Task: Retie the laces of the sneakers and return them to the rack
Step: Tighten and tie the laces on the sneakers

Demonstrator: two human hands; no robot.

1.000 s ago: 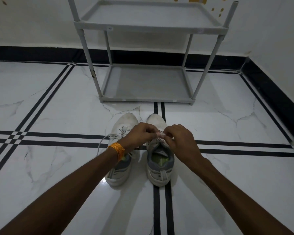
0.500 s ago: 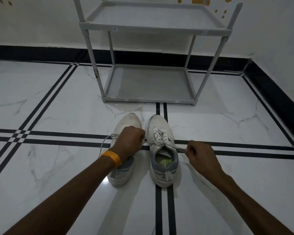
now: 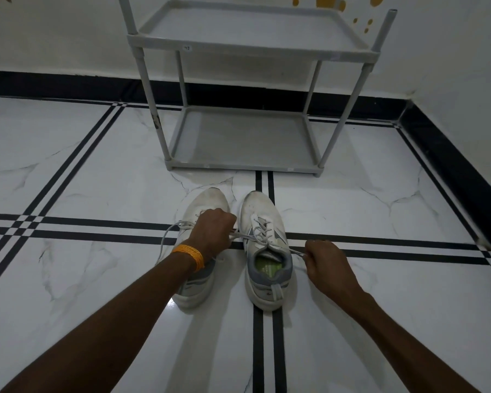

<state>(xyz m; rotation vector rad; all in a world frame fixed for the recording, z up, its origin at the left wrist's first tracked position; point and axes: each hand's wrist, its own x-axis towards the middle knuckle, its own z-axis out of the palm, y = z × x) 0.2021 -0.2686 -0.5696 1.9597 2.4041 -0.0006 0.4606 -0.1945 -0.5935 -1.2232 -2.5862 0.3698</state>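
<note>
Our fingers are pinched closed on lace ends. The left hand (image 3: 213, 234) grips one end of the lace (image 3: 262, 239) beside the right sneaker (image 3: 265, 251), its knuckles resting over the left sneaker (image 3: 201, 251); the right hand (image 3: 323, 265) grips the other end, out past the shoe's collar. A second ago both hands met over the tongue, working the crossing; half a second ago they had drawn apart, and now the lace runs taut between them across the top eyelets. We judge this as the first knot being cinched down on the right sneaker, with the bow yet to be formed.

The left sneaker's lace (image 3: 167, 236) trails loose in a loop on the floor (image 3: 97, 180), so that shoe looks untied. Both sneakers stand side by side, toes toward the grey rack (image 3: 244, 165), which stands just beyond them against the wall with both shelves bare. We reckon the task is not yet halfway: one bow, then the other shoe, then the lift to a shelf.
</note>
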